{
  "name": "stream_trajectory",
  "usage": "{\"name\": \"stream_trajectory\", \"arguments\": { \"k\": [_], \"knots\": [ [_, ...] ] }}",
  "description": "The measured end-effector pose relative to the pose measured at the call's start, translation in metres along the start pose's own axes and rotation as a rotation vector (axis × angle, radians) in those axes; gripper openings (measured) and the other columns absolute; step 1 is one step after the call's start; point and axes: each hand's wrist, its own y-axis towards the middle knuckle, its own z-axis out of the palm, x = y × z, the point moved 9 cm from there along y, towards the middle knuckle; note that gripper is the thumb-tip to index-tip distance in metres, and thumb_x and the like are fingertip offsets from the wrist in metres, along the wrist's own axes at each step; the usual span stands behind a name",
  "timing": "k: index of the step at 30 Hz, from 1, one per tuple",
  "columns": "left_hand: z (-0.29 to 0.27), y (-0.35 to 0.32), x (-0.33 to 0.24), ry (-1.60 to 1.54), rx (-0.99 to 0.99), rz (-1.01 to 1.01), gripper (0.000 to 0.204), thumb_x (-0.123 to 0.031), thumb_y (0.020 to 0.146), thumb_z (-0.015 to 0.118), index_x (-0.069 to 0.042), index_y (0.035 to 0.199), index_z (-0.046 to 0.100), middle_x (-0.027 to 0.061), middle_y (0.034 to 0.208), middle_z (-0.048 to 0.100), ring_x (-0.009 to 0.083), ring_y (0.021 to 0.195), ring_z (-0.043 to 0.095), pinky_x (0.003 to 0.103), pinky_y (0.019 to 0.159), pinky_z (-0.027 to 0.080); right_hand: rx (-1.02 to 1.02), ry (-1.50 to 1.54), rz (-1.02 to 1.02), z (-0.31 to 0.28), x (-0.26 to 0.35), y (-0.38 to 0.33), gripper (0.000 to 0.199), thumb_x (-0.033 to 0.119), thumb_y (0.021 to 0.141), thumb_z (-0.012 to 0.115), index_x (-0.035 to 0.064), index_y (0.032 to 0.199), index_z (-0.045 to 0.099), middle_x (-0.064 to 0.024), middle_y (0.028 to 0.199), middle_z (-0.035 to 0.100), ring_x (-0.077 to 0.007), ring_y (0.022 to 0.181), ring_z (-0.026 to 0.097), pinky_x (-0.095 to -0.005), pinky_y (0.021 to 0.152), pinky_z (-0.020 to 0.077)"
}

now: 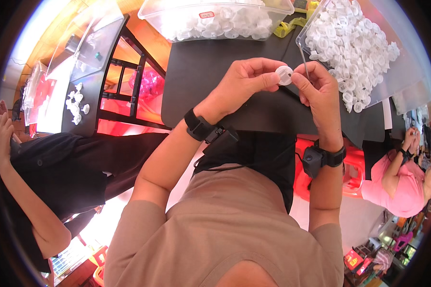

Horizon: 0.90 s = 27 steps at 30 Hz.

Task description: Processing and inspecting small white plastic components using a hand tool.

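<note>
My left hand point(248, 82) is closed, its thumb and forefinger pinching a small round white plastic piece point(284, 75) by the left side. The piece has a raised rim and a dark slot or gap at its right edge. My right hand point(319, 86) is closed too, thumb and forefinger tips meeting at that right edge. A thin grey metal rod point(303, 56) slants up between the right fingers; its lower end is hidden by them. Both hands are above the near part of the black table point(196, 81).
A clear bin point(153, 10) of white plastic pieces stands at the back. Another clear tray point(402, 62), heaped with similar pieces point(352, 45), is at the right. A side table point(88, 119) at left holds several loose pieces. People sit on both sides; red stools point(354, 165) are below.
</note>
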Motion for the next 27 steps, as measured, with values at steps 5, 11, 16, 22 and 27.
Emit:
{"name": "stream_trajectory", "arguments": {
  "k": [5,11,16,22,27],
  "knots": [
    [0.001,0.002,-0.007,-0.068,-0.056,0.085,0.029,-0.016,0.095,0.057,-0.001,0.120,0.059,0.0064,0.111,0.064,0.0107,0.098,0.061,0.024,0.085,0.051,0.096,0.322,0.167,0.017,-0.016,-0.006,0.009,0.013,0.089,0.064,0.0042,0.089,0.060,0.0002,0.074,0.061,-0.0004,0.050,0.043,-0.0159,0.043,0.0288],
    [-0.002,-0.001,-0.013,0.034,-0.067,0.056,0.029,-0.019,0.096,0.056,0.000,0.118,0.060,0.0069,0.106,0.065,0.0097,0.092,0.062,0.022,0.082,0.051,0.037,0.234,0.070,0.022,-0.002,-0.010,0.007,0.011,0.089,0.062,0.0044,0.091,0.060,-0.0021,0.075,0.063,-0.0009,0.049,0.044,-0.0158,0.042,0.0282],
    [-0.004,-0.001,-0.008,0.024,-0.095,0.055,0.030,-0.017,0.094,0.059,0.001,0.118,0.060,0.0070,0.104,0.066,0.0108,0.089,0.063,0.023,0.082,0.051,0.091,0.332,0.131,0.025,-0.017,-0.008,0.008,0.010,0.088,0.063,0.0043,0.093,0.060,-0.0026,0.075,0.063,-0.0009,0.048,0.044,-0.0156,0.041,0.0267],
    [-0.002,-0.012,-0.002,-0.037,-0.117,0.062,0.035,-0.008,0.087,0.066,0.003,0.120,0.057,0.0096,0.105,0.066,0.0147,0.093,0.064,0.027,0.086,0.051,0.105,0.435,0.198,0.030,-0.029,-0.009,0.009,0.010,0.088,0.063,0.0033,0.093,0.061,-0.0031,0.073,0.063,-0.0008,0.047,0.042,-0.0161,0.040,0.0244],
    [-0.004,-0.015,0.003,-0.044,-0.099,0.029,0.036,-0.006,0.088,0.064,0.003,0.122,0.055,0.0109,0.110,0.064,0.0159,0.097,0.063,0.029,0.090,0.051,0.115,0.387,0.213,0.029,-0.031,-0.011,0.009,0.009,0.087,0.064,0.0028,0.093,0.061,-0.0029,0.072,0.062,-0.0009,0.046,0.041,-0.0166,0.040,0.0241]
  ]
}}
